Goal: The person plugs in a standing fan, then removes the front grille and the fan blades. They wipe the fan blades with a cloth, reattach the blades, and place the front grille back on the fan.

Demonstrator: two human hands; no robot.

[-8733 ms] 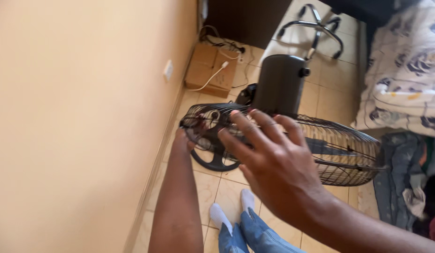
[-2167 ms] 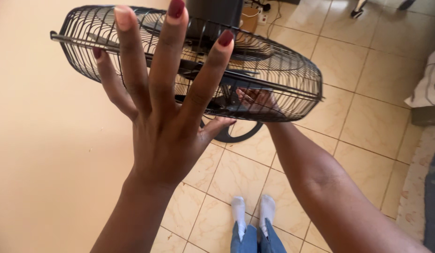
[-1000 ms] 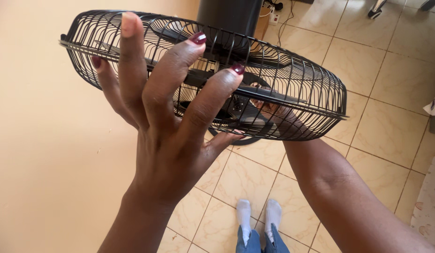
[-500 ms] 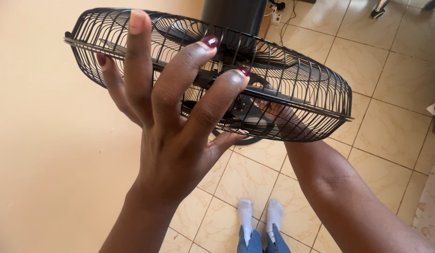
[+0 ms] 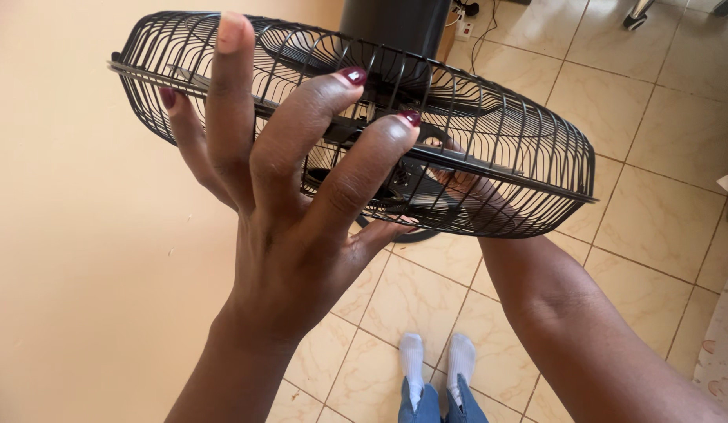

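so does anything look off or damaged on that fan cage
No damage shows. The black wire fan cage is tipped nearly flat, gripped by the left hand from the front while the right hand reaches behind the wires. The wires look evenly spaced and unbent.

Wall (image 5: 74,258): plain peach surface, filling the left side of the view. Floor (image 5: 654,211): glossy beige tiles with dark grout lines, running off to the right. White socks (image 5: 434,362) showing at the bottom edge, side by side on the tiles, blue jeans cuffs (image 5: 438,403) sitting just below them. Dark cylindrical object (image 5: 395,23) standing upright at the top, near the wall. White power strip (image 5: 463,28) lying just right of it, thin cables (image 5: 489,27) trailing beside. Chair caster (image 5: 638,14) showing at the top right. Patterned fabric edge (image 5: 720,352) lying at lower right.
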